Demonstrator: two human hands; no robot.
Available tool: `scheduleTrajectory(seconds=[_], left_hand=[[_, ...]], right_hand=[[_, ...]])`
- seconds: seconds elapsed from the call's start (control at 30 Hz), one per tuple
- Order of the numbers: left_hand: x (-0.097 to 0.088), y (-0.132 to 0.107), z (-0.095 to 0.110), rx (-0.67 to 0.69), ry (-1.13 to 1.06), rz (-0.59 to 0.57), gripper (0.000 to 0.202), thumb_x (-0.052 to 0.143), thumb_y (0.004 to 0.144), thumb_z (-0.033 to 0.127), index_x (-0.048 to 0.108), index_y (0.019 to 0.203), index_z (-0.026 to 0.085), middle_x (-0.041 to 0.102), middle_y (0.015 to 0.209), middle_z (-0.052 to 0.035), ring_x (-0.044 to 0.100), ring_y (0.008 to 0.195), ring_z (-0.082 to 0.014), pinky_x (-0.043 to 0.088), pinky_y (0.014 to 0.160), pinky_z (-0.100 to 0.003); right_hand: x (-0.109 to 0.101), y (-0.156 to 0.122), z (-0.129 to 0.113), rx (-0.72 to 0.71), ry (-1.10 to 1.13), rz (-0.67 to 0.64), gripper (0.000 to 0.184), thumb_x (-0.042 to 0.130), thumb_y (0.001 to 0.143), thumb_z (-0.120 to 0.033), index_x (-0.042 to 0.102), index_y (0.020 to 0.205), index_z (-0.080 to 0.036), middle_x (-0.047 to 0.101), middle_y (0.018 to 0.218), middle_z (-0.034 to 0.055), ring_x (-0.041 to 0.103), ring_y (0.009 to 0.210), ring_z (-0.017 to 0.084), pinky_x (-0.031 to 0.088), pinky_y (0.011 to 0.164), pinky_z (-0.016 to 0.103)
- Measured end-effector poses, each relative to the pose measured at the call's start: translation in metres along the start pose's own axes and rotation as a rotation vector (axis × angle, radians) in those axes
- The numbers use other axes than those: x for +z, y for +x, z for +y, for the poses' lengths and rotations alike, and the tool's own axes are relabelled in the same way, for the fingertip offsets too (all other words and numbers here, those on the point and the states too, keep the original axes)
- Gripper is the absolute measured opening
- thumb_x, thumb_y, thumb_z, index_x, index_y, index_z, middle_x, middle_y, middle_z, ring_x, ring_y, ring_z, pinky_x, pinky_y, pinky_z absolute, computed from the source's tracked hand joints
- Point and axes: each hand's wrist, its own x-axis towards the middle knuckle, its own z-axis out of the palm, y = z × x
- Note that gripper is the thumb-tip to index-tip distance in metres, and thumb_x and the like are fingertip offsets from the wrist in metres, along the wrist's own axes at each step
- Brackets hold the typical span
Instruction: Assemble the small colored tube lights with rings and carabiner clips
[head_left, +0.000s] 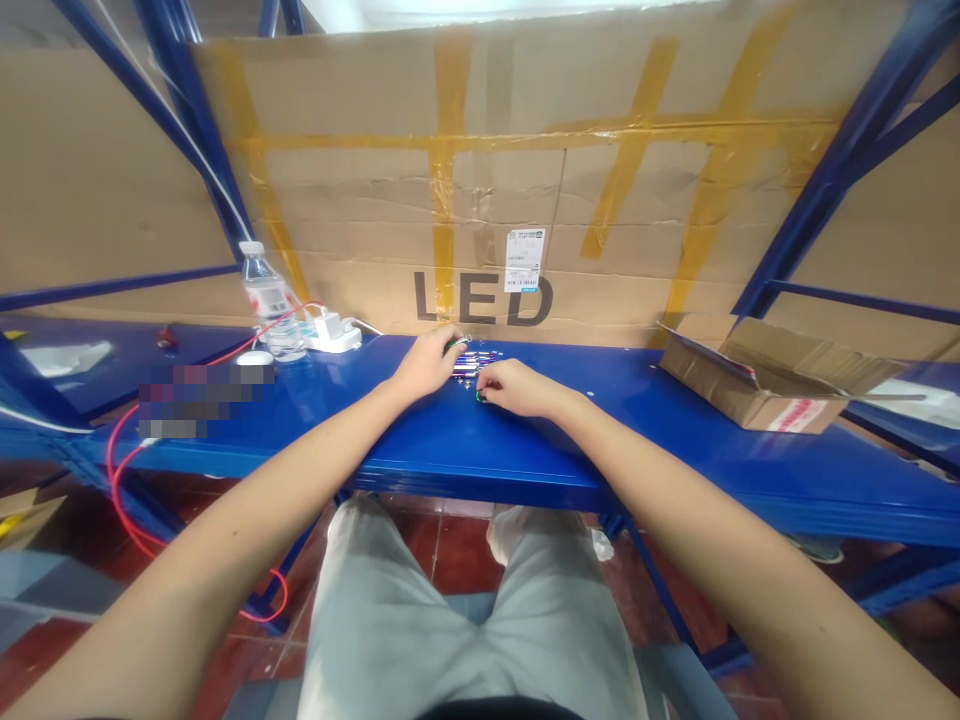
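Observation:
Both arms reach out over a blue metal shelf [525, 445]. My left hand [427, 362] is curled with its fingertips on a cluster of small shiny parts [472, 363] with thin wires, lying near the cardboard wall. My right hand [514, 387] is closed just right of and below that cluster, and a small green bit shows at its fingertips. What exactly each hand pinches is too small to name.
A taped cardboard sheet printed LED [484, 298] backs the shelf. A water bottle [266, 300], a white power strip [330, 330] and a red cable [120, 470] sit at the left. An open cardboard box [772, 375] stands at the right. Blue rack struts frame both sides.

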Motion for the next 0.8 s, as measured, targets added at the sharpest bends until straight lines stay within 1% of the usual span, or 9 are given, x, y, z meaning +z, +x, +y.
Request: scheduleTrajectory(seconds=[0.13, 0.23, 0.33, 0.43, 0.5, 0.57, 0.67, 0.73, 0.8], left_hand=[[0.000, 0.000, -0.001, 0.000, -0.021, -0.011, 0.013, 0.053, 0.097, 0.026, 0.064, 0.098, 0.019, 0.073, 0.098, -0.0075, 0.067, 0.090, -0.0239, 0.052, 0.086, -0.040], [-0.001, 0.000, -0.001, -0.016, -0.037, -0.044, 0.014, 0.052, 0.097, 0.027, 0.063, 0.097, 0.018, 0.072, 0.095, -0.0070, 0.066, 0.088, -0.0234, 0.052, 0.084, -0.039], [-0.002, -0.002, 0.004, -0.001, -0.079, -0.072, 0.019, 0.049, 0.097, 0.023, 0.061, 0.111, 0.018, 0.072, 0.100, -0.0072, 0.067, 0.090, -0.0223, 0.052, 0.086, -0.039], [-0.003, -0.005, 0.013, 0.082, -0.079, -0.141, 0.034, 0.047, 0.097, 0.020, 0.054, 0.130, 0.021, 0.071, 0.106, -0.0069, 0.068, 0.094, -0.0215, 0.051, 0.088, -0.037], [-0.002, -0.006, 0.018, 0.157, -0.051, -0.206, 0.034, 0.050, 0.096, 0.024, 0.055, 0.130, 0.023, 0.071, 0.110, -0.0064, 0.068, 0.097, -0.0223, 0.051, 0.088, -0.036], [-0.001, -0.006, 0.021, 0.224, -0.029, -0.244, 0.027, 0.052, 0.097, 0.028, 0.060, 0.122, 0.024, 0.072, 0.113, -0.0056, 0.067, 0.100, -0.0229, 0.051, 0.089, -0.036], [0.000, -0.006, 0.021, 0.265, -0.011, -0.244, 0.020, 0.050, 0.098, 0.029, 0.065, 0.111, 0.024, 0.073, 0.110, -0.0048, 0.067, 0.101, -0.0222, 0.050, 0.090, -0.035], [0.000, -0.005, 0.019, 0.255, 0.000, -0.238, 0.020, 0.049, 0.099, 0.029, 0.066, 0.109, 0.024, 0.074, 0.107, -0.0046, 0.067, 0.099, -0.0219, 0.049, 0.088, -0.034], [-0.001, -0.005, 0.018, 0.221, 0.013, -0.237, 0.021, 0.048, 0.099, 0.030, 0.067, 0.107, 0.025, 0.074, 0.105, -0.0041, 0.068, 0.097, -0.0221, 0.049, 0.086, -0.034]], right_hand=[[0.000, 0.000, 0.005, 0.019, 0.117, 0.120, 0.011, 0.053, 0.092, -0.011, 0.058, 0.086, -0.018, 0.071, 0.085, 0.0046, 0.061, 0.072, 0.015, 0.043, 0.068, 0.026], [-0.002, 0.002, 0.007, 0.167, 0.313, 0.175, 0.010, 0.050, 0.094, -0.011, 0.053, 0.089, -0.020, 0.069, 0.077, 0.0024, 0.058, 0.059, 0.012, 0.043, 0.058, 0.024], [-0.006, 0.005, 0.008, 0.311, 0.583, 0.203, 0.010, 0.053, 0.093, -0.009, 0.052, 0.091, -0.019, 0.064, 0.067, 0.0000, 0.051, 0.050, 0.010, 0.038, 0.049, 0.022], [-0.009, 0.005, 0.007, 0.354, 0.897, 0.155, 0.012, 0.056, 0.091, -0.008, 0.051, 0.090, -0.019, 0.053, 0.058, -0.0035, 0.038, 0.045, 0.007, 0.028, 0.044, 0.020], [-0.011, 0.003, 0.007, 0.347, 1.064, 0.082, 0.013, 0.056, 0.090, -0.007, 0.050, 0.086, -0.018, 0.047, 0.056, -0.0050, 0.031, 0.045, 0.006, 0.024, 0.044, 0.019], [-0.012, 0.002, 0.006, 0.354, 1.170, -0.003, 0.015, 0.055, 0.090, -0.006, 0.049, 0.085, -0.018, 0.044, 0.057, -0.0057, 0.028, 0.046, 0.005, 0.022, 0.044, 0.018], [-0.013, 0.000, 0.007, 0.364, 1.233, -0.094, 0.014, 0.055, 0.091, -0.008, 0.048, 0.084, -0.018, 0.041, 0.058, -0.0060, 0.027, 0.046, 0.005, 0.022, 0.044, 0.017], [-0.014, 0.000, 0.008, 0.341, 1.205, -0.096, 0.014, 0.058, 0.093, -0.015, 0.049, 0.082, -0.017, 0.043, 0.060, -0.0050, 0.030, 0.047, 0.005, 0.024, 0.043, 0.018], [-0.014, 0.000, 0.010, 0.288, 1.123, -0.059, 0.015, 0.061, 0.094, -0.022, 0.052, 0.083, -0.017, 0.050, 0.065, -0.0021, 0.039, 0.050, 0.006, 0.032, 0.045, 0.019]])
